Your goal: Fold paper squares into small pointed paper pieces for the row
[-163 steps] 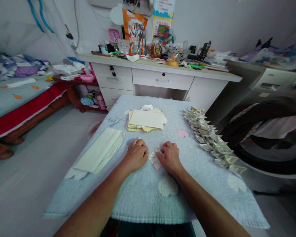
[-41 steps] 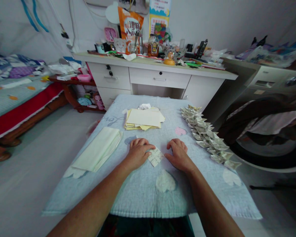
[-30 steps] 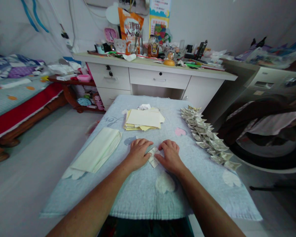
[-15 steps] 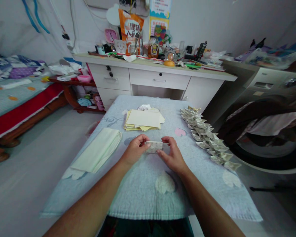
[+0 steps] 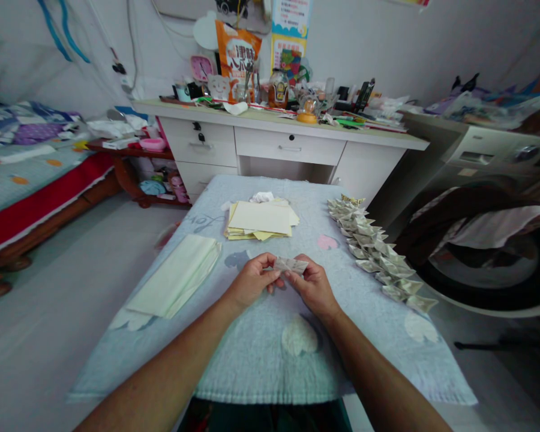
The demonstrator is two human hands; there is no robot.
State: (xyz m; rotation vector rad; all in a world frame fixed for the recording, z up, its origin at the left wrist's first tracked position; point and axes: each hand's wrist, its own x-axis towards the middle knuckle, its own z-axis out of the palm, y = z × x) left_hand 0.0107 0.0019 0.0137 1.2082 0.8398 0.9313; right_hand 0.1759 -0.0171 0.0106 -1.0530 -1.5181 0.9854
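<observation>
Between both hands is a small folded piece of paper [image 5: 291,264], greyish with faint print, held above the cloth. My left hand [image 5: 257,277] pinches its left end between thumb and fingers. At its right end, my right hand [image 5: 314,284] grips it the same way, thumb in front. Beyond the hands lies a stack of cream and yellow paper sheets [image 5: 261,217]. To the left rests a folded pale green bundle [image 5: 177,276], of paper or cloth. Rows of folded paper pieces [image 5: 375,255], pointed like little boats, run along the right side.
A light blue patterned cloth [image 5: 252,360] covers the table. Behind it stands a white desk [image 5: 290,144] crowded with a jar [image 5: 279,89], an orange snack bag [image 5: 237,60] and a pink clock [image 5: 202,68]. A washing machine [image 5: 490,150] with its door open is at the right, a bed [image 5: 40,174] at the left.
The folded paper has tilted and now slants down to the right. My fingers have shifted on it, the left thumb moving lower and nearer the right one.
</observation>
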